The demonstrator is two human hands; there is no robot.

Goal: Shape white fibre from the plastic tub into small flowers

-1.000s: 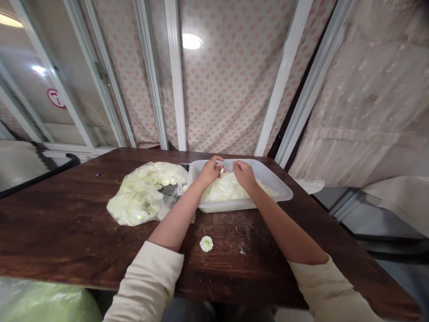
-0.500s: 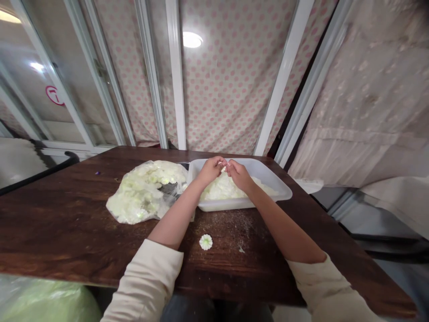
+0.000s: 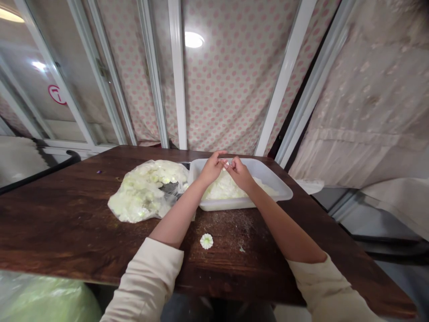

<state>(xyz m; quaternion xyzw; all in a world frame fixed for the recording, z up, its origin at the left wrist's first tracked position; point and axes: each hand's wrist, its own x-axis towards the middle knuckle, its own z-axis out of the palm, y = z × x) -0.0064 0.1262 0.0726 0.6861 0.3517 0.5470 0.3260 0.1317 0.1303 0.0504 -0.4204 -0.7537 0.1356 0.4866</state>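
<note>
Above a white plastic tub (image 3: 241,205), my left hand (image 3: 213,167) and my right hand (image 3: 239,172) meet at the fingertips. Between them shows a small white flower piece (image 3: 227,164), pinched by both hands; its exact shape is too small to make out. My left forefinger stretches out over it, while my right fingers are curled in. Pale cream-white flower pieces (image 3: 223,188) lie heaped in the tub below. A single white flower head (image 3: 207,241) with a greenish centre rests on the dark wooden table (image 3: 231,273) between my forearms.
Left of the tub is a clear plastic bag (image 3: 134,201) full of white and pale green flower heads, its mouth towards the tub. Light specks and crumbs dot the wood in front. A greenish bag (image 3: 50,299) sits below the table edge at lower left.
My fingers have shifted: the left forefinger has lifted and straightened, and the right hand has turned slightly. The white piece between them shows more plainly. The view has moved a little.
</note>
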